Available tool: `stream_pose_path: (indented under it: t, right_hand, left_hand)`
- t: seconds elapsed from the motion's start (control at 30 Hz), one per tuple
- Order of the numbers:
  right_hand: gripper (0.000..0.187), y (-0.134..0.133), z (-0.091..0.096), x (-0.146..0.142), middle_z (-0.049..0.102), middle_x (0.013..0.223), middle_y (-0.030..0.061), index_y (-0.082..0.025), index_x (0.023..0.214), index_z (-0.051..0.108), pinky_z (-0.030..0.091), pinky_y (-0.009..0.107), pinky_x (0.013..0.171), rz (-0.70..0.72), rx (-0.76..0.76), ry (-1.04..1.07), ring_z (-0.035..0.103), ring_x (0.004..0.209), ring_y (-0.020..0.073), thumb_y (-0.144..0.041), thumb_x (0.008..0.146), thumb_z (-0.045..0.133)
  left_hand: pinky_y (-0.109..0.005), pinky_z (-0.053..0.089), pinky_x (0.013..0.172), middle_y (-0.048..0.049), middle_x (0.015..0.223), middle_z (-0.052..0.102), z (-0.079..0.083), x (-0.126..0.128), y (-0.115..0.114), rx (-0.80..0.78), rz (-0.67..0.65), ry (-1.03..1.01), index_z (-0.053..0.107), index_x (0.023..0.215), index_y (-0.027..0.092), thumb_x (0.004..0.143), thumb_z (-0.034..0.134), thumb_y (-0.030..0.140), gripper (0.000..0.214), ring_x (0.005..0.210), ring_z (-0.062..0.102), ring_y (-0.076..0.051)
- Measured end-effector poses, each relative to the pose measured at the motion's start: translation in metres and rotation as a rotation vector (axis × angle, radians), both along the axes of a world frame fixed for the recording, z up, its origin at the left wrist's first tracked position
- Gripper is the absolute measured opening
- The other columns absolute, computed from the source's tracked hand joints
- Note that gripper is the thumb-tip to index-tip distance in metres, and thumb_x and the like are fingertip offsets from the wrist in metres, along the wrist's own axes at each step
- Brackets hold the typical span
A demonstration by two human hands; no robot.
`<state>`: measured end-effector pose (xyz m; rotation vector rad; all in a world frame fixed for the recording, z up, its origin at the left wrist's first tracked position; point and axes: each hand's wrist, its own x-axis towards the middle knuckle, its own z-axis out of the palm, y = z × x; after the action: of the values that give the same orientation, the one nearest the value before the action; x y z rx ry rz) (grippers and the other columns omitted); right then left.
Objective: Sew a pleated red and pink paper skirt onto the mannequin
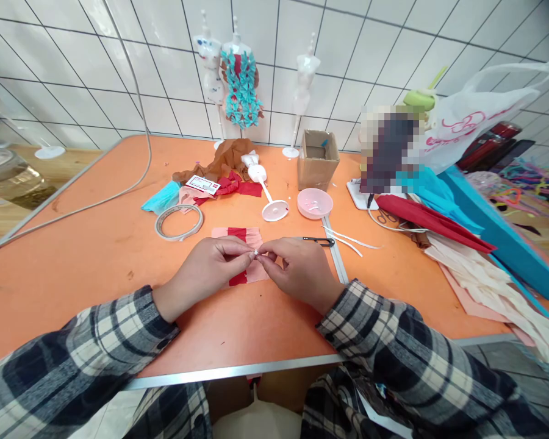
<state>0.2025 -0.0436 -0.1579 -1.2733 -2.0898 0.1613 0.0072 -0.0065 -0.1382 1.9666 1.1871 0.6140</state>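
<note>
My left hand point(209, 263) and my right hand point(303, 266) meet fingertip to fingertip over the table. Between the pinched thumbs and forefingers is a small white piece point(255, 253), too small to name exactly. Beneath the hands lies a pink crepe paper sheet point(258, 275) with a red band point(236, 233) across it, partly covered by my fingers. Thread snips point(322, 241) with a black handle rest just beyond my right hand. Beside them are thin white strips point(351, 245) and a metal ruler point(339, 266), whose near end stops by my right wrist.
A tape roll point(179, 222), pink bowl point(315, 203), cardboard box point(318, 160) and fallen mini mannequin point(268, 189) stand or lie beyond my hands. Mannequins point(241, 85) line the tiled wall. Crepe paper point(439, 235) is piled right. A white cable point(139, 110) crosses the left side.
</note>
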Motion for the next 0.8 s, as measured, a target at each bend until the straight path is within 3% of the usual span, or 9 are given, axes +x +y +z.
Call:
stream_pose_path:
  t: [0.2,0.3,0.57,0.63,0.8]
  right_hand:
    - [0.025,-0.0029,-0.0016,-0.0012,0.075,0.085,0.0030,-0.020,0.089,0.073,0.039,0.027,0.065,0.003,0.050,-0.108,0.065,0.076,0.0145,-0.032,0.097,0.051]
    - [0.022,-0.0041,0.0003,-0.0042,0.073,0.081,0.0018,-0.020,0.085,0.071,0.036,0.027,0.063,-0.015,0.037,-0.113,0.064,0.073,0.0138,-0.028,0.094,0.053]
    - [0.005,0.0024,0.0032,-0.0059,0.068,0.068,-0.0044,-0.021,0.078,0.065,0.034,0.022,0.056,-0.017,-0.245,0.148,0.055,0.057,0.0096,-0.022,0.082,0.063]
    - [0.006,0.0030,0.0029,-0.0045,0.069,0.071,-0.0036,-0.021,0.084,0.068,0.037,0.022,0.058,-0.012,-0.215,0.171,0.055,0.058,0.0097,-0.021,0.084,0.062]
    - [0.014,-0.0004,0.0033,-0.0021,0.072,0.086,0.0017,-0.020,0.098,0.071,0.042,0.023,0.064,0.025,0.022,0.134,0.061,0.069,0.0110,-0.025,0.092,0.060]
  left_hand:
    - [-0.025,0.047,0.061,-0.0017,0.071,0.076,-0.0017,0.0005,-0.0019,0.066,0.008,0.027,0.076,0.072,0.019,0.080,0.059,0.034,0.024,0.066,0.067,-0.016]
    - [-0.025,0.047,0.062,-0.0021,0.072,0.075,-0.0011,0.0020,-0.0034,0.062,0.010,0.012,0.076,0.070,0.019,0.078,0.060,0.033,0.023,0.068,0.067,-0.016]
    - [-0.025,0.047,0.062,-0.0041,0.075,0.075,-0.0004,0.0038,-0.0047,0.023,0.001,-0.009,0.077,0.070,0.018,0.076,0.060,0.034,0.025,0.067,0.066,-0.016]
    - [-0.025,0.047,0.061,-0.0041,0.075,0.076,0.0002,0.0029,-0.0037,0.015,0.016,0.009,0.077,0.072,0.018,0.077,0.058,0.036,0.027,0.067,0.066,-0.017]
    - [-0.025,0.045,0.058,-0.0037,0.072,0.076,0.0038,0.0023,-0.0026,0.000,0.050,0.051,0.076,0.071,0.018,0.078,0.056,0.039,0.030,0.066,0.065,-0.018]
